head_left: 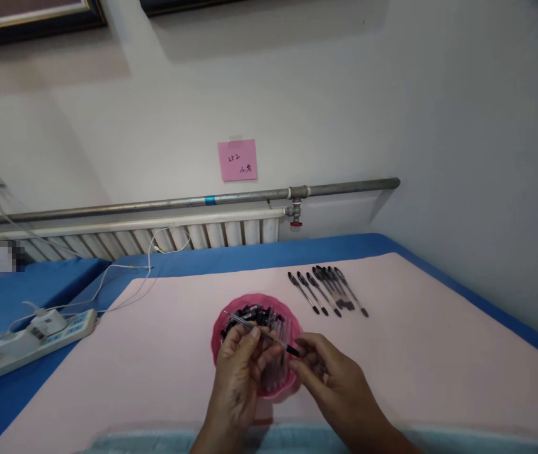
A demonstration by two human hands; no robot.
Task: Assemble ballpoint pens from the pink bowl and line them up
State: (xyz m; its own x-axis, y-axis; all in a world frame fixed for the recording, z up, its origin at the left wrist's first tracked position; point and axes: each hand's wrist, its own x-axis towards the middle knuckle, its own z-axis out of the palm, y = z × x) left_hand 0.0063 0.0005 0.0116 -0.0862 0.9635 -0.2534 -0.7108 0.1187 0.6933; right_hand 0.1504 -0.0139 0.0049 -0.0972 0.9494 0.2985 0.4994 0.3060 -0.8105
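A clear-barrelled pen (269, 337) with a black end lies slantwise between my two hands, over a pink bowl (215, 343). My left hand (243, 366) pinches the barrel near its middle, and the narrow tip sticks out toward the upper left. The thumb and fingers of my right hand (330, 375) close on the black end. Inside the bowl are many black pen caps (252, 311) and clear pen barrels (276, 372), partly hidden by my hands. Several capped pens (314, 294) lie in a row to the right, beyond my right hand.
A pink sheet (165, 353) covers the blue tabletop (250, 252). On the left sits a power strip (37, 347) with chargers and white cables. Behind the table run a radiator (203, 234) and a metal pipe (165, 205) with a red-handled valve (296, 221).
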